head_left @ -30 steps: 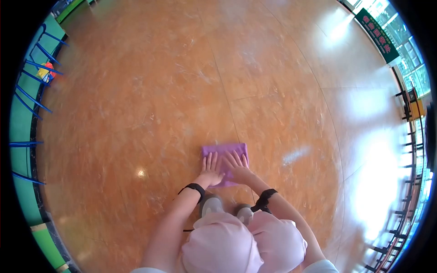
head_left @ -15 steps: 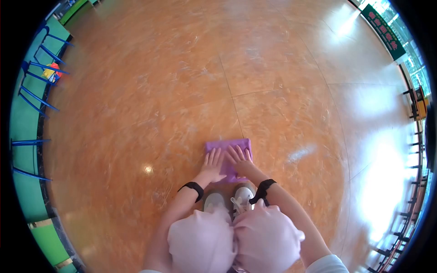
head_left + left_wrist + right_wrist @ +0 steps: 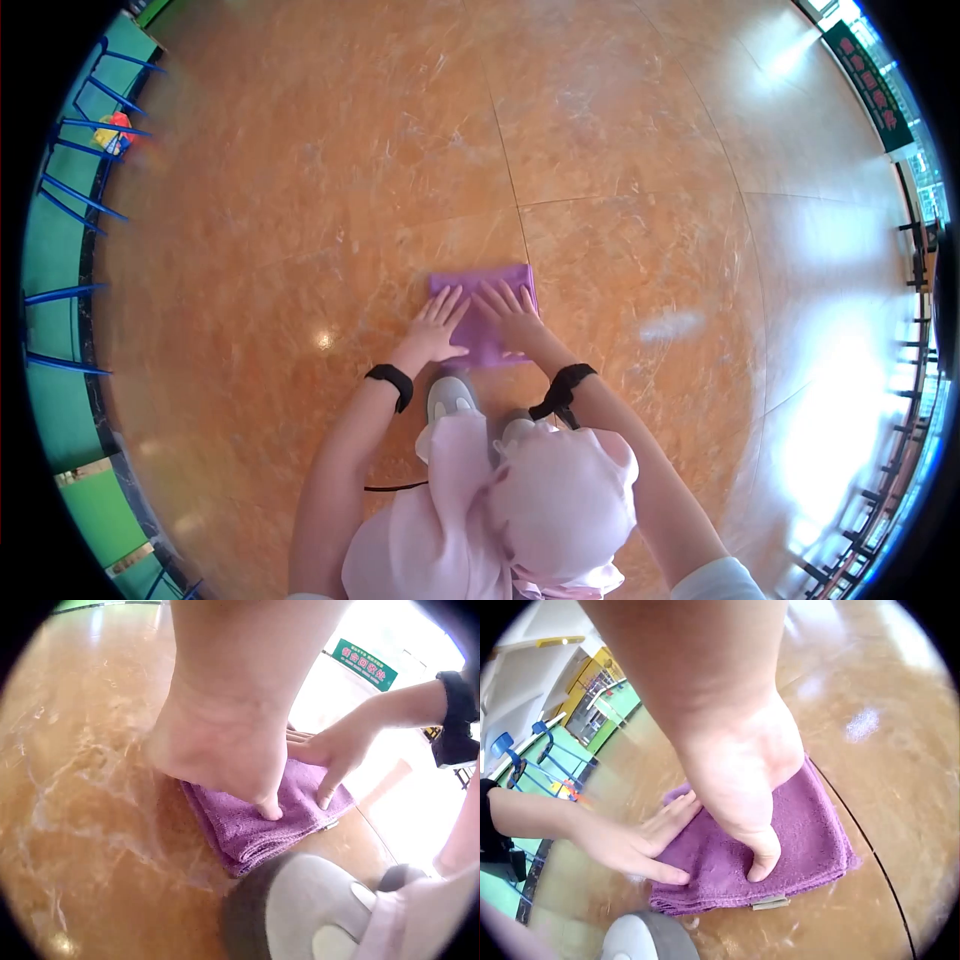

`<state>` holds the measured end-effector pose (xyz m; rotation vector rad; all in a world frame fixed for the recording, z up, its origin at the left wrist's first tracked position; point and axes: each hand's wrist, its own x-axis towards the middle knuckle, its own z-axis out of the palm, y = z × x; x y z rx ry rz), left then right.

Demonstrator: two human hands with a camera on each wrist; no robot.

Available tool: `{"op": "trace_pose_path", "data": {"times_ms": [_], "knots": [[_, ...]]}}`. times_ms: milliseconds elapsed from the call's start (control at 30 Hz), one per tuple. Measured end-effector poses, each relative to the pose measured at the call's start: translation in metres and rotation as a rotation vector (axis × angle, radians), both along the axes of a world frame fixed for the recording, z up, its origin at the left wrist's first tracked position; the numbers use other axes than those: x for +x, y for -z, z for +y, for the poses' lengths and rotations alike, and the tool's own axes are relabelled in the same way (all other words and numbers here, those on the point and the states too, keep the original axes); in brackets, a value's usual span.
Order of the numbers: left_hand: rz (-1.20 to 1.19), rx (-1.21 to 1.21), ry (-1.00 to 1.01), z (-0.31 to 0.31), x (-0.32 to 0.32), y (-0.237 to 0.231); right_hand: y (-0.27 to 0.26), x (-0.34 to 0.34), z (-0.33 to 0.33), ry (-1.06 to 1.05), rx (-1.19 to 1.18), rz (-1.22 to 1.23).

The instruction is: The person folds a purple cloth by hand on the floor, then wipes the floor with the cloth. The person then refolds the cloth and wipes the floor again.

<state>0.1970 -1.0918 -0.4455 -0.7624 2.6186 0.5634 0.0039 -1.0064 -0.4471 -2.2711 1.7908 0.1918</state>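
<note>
A folded purple towel [image 3: 487, 346] lies flat on the orange-brown floor, just in front of the person's shoes. My left hand [image 3: 437, 326] presses on its left part with straight, spread fingers. On the right part, my right hand [image 3: 508, 318] presses down the same way, its fingers angled toward the left hand. The right wrist view shows the towel's stacked layers [image 3: 810, 832] and a small pale tag [image 3: 770, 903] at the near edge. In the left wrist view the thumb rests on the cloth, while the other left fingers are hidden behind the hand.
Grey-and-white shoes [image 3: 452, 396] stand close behind the towel, below the knees in pale pink trousers [image 3: 560, 500]. Blue-legged chairs [image 3: 80, 190] line the left wall. A green sign [image 3: 868, 85] stands at the far right, and dark railings [image 3: 895, 470] run below it.
Both hands and the towel shift forward and slightly left in the head view, staying pressed together. The knees and shoes change position beneath the arms as the person moves.
</note>
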Motion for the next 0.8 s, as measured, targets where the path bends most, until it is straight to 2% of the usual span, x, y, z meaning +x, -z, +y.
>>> {"op": "trace_pose_path", "data": {"times_ms": [133, 200, 267, 333, 467, 767, 800], "knots": [[0.009, 0.003, 0.004, -0.031, -0.02, -0.002, -0.014, -0.024, -0.027, 0.029, -0.001, -0.044], [0.075, -0.11, 0.038, -0.038, -0.028, 0.0, -0.017, -0.037, -0.034, 0.026, 0.003, -0.089], [0.052, -0.108, 0.045, -0.039, -0.035, -0.003, -0.02, -0.041, -0.035, 0.042, 0.01, -0.113], [-0.093, -0.051, 0.059, -0.04, -0.038, -0.009, -0.023, -0.041, -0.034, 0.05, 0.05, -0.12], [-0.174, -0.052, 0.086, -0.041, -0.043, -0.004, -0.026, -0.04, -0.036, 0.056, 0.056, -0.08], [-0.137, -0.105, 0.057, -0.034, -0.042, 0.002, -0.021, -0.037, -0.039, 0.014, 0.128, -0.031], [-0.073, -0.108, 0.06, -0.034, -0.039, 0.004, -0.018, -0.039, -0.039, 0.004, 0.13, -0.035]]}}
